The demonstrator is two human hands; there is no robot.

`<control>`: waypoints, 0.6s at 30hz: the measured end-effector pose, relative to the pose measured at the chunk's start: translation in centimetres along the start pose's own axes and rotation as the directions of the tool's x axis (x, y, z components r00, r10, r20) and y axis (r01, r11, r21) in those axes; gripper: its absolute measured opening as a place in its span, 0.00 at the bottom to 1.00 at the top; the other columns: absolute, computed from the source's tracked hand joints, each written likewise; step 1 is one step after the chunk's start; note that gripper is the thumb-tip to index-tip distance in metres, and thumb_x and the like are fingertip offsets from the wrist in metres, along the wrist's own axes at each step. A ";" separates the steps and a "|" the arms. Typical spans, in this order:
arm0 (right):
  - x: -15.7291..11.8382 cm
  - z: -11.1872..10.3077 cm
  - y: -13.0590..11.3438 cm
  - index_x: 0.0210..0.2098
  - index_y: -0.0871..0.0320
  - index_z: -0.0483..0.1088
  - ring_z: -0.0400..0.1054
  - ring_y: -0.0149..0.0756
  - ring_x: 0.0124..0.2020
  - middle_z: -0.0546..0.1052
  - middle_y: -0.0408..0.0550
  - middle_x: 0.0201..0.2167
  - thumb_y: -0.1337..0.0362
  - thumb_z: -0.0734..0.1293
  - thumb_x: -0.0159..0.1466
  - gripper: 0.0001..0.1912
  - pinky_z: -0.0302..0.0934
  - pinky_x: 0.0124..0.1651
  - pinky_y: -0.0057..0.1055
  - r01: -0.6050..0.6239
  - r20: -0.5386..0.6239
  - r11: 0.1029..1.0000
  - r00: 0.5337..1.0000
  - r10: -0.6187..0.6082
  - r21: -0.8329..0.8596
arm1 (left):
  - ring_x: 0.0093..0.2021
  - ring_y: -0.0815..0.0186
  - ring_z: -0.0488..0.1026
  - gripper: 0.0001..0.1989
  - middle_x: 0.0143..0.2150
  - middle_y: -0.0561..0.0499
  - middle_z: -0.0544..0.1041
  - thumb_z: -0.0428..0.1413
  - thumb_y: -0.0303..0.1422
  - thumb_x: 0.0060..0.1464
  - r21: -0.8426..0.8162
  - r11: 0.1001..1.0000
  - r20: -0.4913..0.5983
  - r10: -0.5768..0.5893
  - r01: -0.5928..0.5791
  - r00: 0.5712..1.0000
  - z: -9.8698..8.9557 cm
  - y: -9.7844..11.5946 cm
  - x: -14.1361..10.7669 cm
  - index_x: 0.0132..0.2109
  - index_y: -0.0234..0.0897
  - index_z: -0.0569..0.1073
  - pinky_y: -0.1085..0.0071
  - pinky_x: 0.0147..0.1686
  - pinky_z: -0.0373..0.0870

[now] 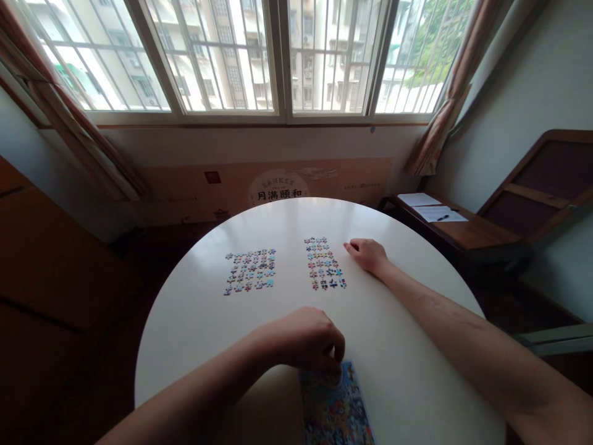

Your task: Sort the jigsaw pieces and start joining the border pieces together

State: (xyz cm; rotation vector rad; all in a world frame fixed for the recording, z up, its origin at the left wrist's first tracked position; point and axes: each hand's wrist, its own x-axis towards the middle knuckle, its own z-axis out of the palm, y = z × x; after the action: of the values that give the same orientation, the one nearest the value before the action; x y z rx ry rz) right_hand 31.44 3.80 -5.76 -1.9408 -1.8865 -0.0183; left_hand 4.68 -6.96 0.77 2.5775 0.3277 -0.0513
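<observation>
Over the top edge of a colourful picture sheet or puzzle board point(338, 411), my left hand point(312, 340) is bent down with its fingers curled together; anything between the fingertips is too small to make out. My right hand point(365, 254) rests on the white round table point(185, 364), loosely closed, just right of a block of loose puzzle pieces point(323, 264). What it may hold is hidden. A second block of puzzle pieces point(251, 271) lies in rows further left. Both blocks are spread flat, their pieces apart.
Right of the table, papers point(419, 199) and a dark pen point(443, 217) lie on a wooden chair or bench point(486, 232). A barred window point(278, 117) and a printed cardboard panel point(185, 179) stand beyond the table. Curtains hang at both sides.
</observation>
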 end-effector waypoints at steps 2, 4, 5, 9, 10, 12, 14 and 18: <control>0.1 0.0 0.1 0.25 0.54 0.72 0.67 0.38 0.28 0.79 0.48 0.27 0.51 0.60 0.69 0.21 0.44 0.29 0.32 -0.004 -0.004 1.000 1.000 0.004 0.012 | 0.27 0.72 0.73 0.02 0.28 0.57 0.79 0.65 0.31 0.52 -0.023 1.000 -0.002 0.006 -0.006 1.000 0.0 -0.2 0.0 0.35 0.42 0.80 0.76 0.29 0.64; 0.2 0.0 0.2 0.24 0.54 0.72 0.66 0.37 0.28 0.78 0.48 0.26 0.51 0.59 0.69 0.22 0.44 0.29 0.32 -0.006 -0.010 1.000 1.000 0.006 0.029 | 0.27 0.72 0.73 0.03 0.28 0.57 0.79 0.65 0.30 0.51 -0.041 0.999 -0.005 0.010 -0.010 1.000 0.1 -0.3 0.1 0.35 0.42 0.80 0.77 0.29 0.64; 0.2 -0.1 0.2 0.24 0.54 0.71 0.66 0.37 0.27 0.78 0.48 0.25 0.51 0.59 0.69 0.22 0.44 0.29 0.32 -0.006 -0.012 0.999 1.000 0.007 0.039 | 0.27 0.72 0.73 0.03 0.28 0.57 0.79 0.65 0.30 0.51 -0.052 0.999 -0.006 0.014 -0.014 1.000 0.1 -0.3 0.1 0.35 0.42 0.80 0.77 0.30 0.64; 0.2 -0.1 0.5 0.22 0.54 0.71 0.66 0.37 0.26 0.77 0.48 0.24 0.49 0.59 0.68 0.24 0.45 0.28 0.32 -0.010 -0.016 0.996 1.000 0.011 0.088 | 0.26 0.73 0.71 0.04 0.27 0.57 0.78 0.66 0.33 0.51 -0.080 0.997 0.001 0.007 -0.007 1.000 -0.1 -0.3 0.1 0.34 0.40 0.79 0.77 0.28 0.62; 0.2 -0.1 0.6 0.22 0.54 0.71 0.66 0.37 0.26 0.77 0.47 0.24 0.49 0.59 0.68 0.24 0.46 0.28 0.32 -0.011 -0.017 0.995 1.000 0.013 0.102 | 0.25 0.73 0.70 0.05 0.26 0.57 0.78 0.66 0.34 0.51 -0.075 0.997 0.004 -0.009 0.009 1.000 -0.3 -0.3 -0.1 0.33 0.39 0.79 0.77 0.27 0.62; 0.3 -0.1 0.9 0.22 0.54 0.71 0.67 0.38 0.27 0.77 0.47 0.23 0.49 0.58 0.68 0.24 0.47 0.28 0.32 -0.015 -0.020 0.991 1.000 0.017 0.132 | 0.24 0.72 0.68 0.06 0.26 0.56 0.77 0.66 0.35 0.52 -0.043 0.996 0.016 -0.074 0.075 0.997 -1.0 -0.3 -0.5 0.32 0.39 0.78 0.76 0.26 0.60; 0.4 -0.1 1.1 0.23 0.54 0.72 0.67 0.38 0.27 0.77 0.47 0.23 0.49 0.58 0.68 0.24 0.48 0.28 0.32 -0.021 -0.026 0.987 0.999 0.025 0.161 | 0.23 0.72 0.67 0.06 0.25 0.56 0.77 0.65 0.35 0.51 0.000 0.984 0.049 -0.176 0.177 0.983 -1.8 -0.4 -1.0 0.31 0.39 0.79 0.75 0.24 0.58; 0.4 -0.1 1.3 0.22 0.54 0.72 0.67 0.37 0.26 0.76 0.47 0.21 0.48 0.58 0.67 0.24 0.49 0.29 0.32 -0.030 -0.033 0.977 0.999 0.038 0.210 | 0.21 0.71 0.65 0.08 0.23 0.55 0.76 0.64 0.38 0.51 0.055 0.937 0.201 -0.349 0.345 0.915 -2.9 -0.4 -1.8 0.29 0.39 0.80 0.74 0.21 0.55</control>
State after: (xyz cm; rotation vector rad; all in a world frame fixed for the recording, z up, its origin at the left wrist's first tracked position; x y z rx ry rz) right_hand 32.72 4.20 -5.92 -1.8171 -1.7551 0.1483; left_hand 2.76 -5.58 3.20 2.4722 0.7037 -0.4521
